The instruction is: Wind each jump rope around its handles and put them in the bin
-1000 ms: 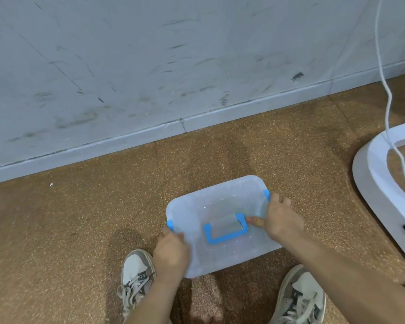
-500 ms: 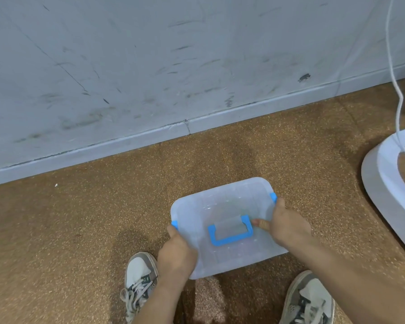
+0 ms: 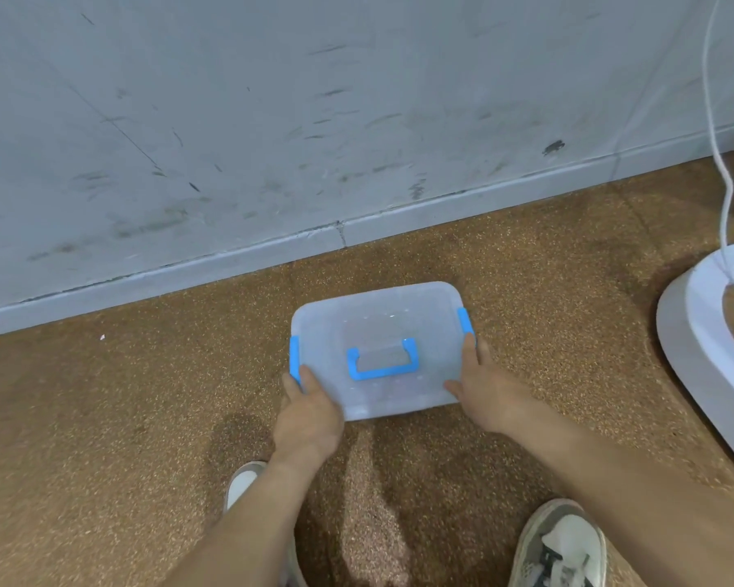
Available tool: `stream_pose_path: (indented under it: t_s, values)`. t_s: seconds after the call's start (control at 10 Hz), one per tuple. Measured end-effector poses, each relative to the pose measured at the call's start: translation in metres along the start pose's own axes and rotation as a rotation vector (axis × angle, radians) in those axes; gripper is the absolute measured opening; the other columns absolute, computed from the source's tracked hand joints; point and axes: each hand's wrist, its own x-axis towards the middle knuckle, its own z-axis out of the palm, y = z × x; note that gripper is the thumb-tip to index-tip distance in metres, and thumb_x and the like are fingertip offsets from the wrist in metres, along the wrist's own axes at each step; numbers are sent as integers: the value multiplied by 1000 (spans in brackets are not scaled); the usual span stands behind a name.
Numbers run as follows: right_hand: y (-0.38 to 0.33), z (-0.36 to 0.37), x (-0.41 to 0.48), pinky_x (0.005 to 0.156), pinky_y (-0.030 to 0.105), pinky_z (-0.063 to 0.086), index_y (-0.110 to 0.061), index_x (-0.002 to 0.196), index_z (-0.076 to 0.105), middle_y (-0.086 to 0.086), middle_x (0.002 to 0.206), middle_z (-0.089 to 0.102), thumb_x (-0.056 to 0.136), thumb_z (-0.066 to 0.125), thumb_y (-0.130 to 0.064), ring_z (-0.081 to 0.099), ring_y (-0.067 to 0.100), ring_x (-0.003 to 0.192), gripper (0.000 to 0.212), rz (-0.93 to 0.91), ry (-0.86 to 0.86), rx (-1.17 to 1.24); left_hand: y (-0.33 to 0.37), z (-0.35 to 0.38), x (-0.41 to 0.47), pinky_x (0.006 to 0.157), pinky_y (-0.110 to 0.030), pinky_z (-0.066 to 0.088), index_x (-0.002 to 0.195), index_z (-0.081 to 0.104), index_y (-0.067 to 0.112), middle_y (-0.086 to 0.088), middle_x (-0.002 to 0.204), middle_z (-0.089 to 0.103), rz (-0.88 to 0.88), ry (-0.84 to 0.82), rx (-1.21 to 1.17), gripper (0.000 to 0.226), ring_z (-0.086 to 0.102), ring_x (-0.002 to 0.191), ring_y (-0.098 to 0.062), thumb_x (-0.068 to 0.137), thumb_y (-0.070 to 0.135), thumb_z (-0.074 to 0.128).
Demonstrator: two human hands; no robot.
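Note:
A translucent plastic bin (image 3: pixel 378 315) with a lid, blue side latches and a blue top handle (image 3: pixel 382 360) sits on the brown speckled floor near the wall. My left hand (image 3: pixel 308 410) grips its near left corner, fingers by the left latch. My right hand (image 3: pixel 486 389) holds its near right side, one finger stretched up along the right latch. The lid is on. No jump rope is in view.
A scuffed grey wall (image 3: pixel 314 120) with a skirting board runs behind the bin. A white curved base (image 3: pixel 695 345) with a white cable (image 3: pixel 725 184) hanging over it stands at the right. My two shoes (image 3: pixel 560 544) are at the bottom.
The bin has gone from tilted to square and sits farther from me. My right hand left the blue handle for the bin's right side. My left hand stays at the left corner.

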Motion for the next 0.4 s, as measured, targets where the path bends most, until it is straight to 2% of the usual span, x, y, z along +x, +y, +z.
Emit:
stream_pose_path:
  t_s: [0.1,0.2,0.3,0.4]
  values:
    - [12,-9,-6,113,50,29,-20,150,-24,2,161,-19,100,34,-45,21,35,146,80,-5,-68,-42,-8,-9,-6,95,-45,45,148,6,7,-23,151,10,51,-70,99,65,50,120,-40,93,17,39]
    - [11,-19,-25,112,46,32,-18,154,-11,5,163,-6,99,38,-42,27,34,143,78,-50,-115,-116,-14,-29,-18,91,-41,47,129,39,11,-14,132,40,144,-97,148,40,55,109,-32,91,20,44]
    - [12,-22,-41,101,38,42,-12,148,27,8,149,36,97,42,-37,48,27,125,58,-116,-121,-115,-14,-50,-34,95,-34,45,131,51,14,-10,131,55,229,-46,33,41,55,116,-28,92,19,43]
    - [18,-37,-56,91,30,45,-15,134,54,5,132,60,95,49,-37,59,21,110,45,-132,-64,1,-7,-82,-47,98,-31,46,126,61,17,-4,128,62,242,70,-286,38,58,116,-23,92,15,44]
